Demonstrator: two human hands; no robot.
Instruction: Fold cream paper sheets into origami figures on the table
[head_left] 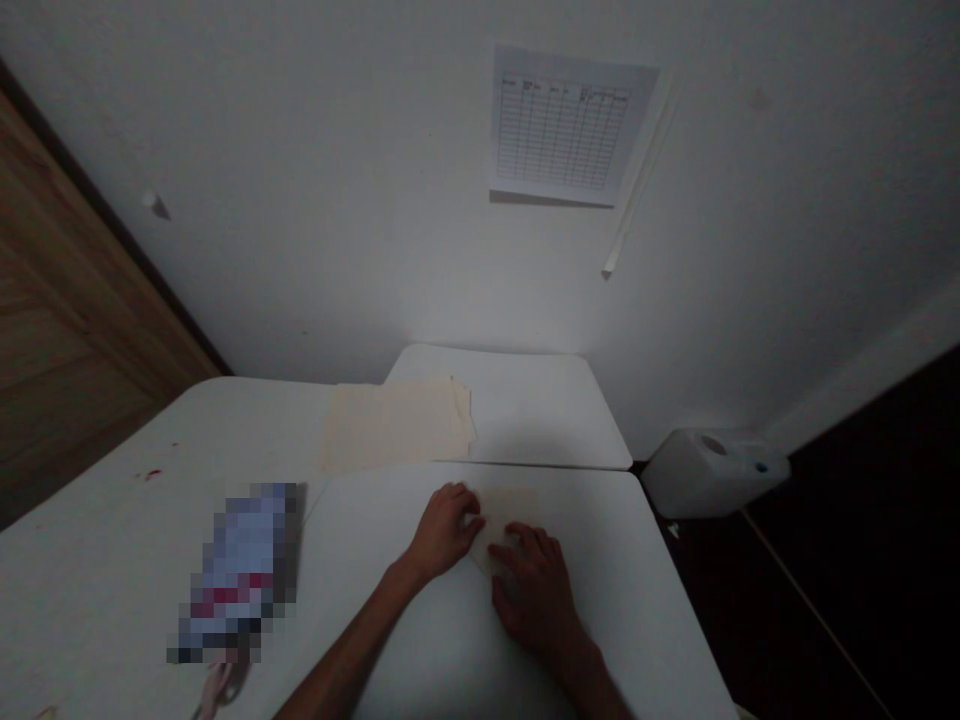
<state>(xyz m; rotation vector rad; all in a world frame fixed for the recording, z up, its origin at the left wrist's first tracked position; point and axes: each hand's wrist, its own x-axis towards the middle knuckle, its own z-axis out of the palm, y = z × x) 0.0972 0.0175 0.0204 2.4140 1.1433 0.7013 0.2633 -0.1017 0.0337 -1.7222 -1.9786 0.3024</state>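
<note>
Left hand (444, 530) loosely curled, right hand (534, 592) spread open; both press folded tan paper (510, 522). Manila sheets (397, 425) lie untouched at 11 o'clock

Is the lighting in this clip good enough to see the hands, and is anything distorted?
Head view: dim overall, with the left hand and right hand dark but legible; a pale glow lies on the wall; wide-angle distortion slants the table edges; a pixelated block hides one object.
</note>
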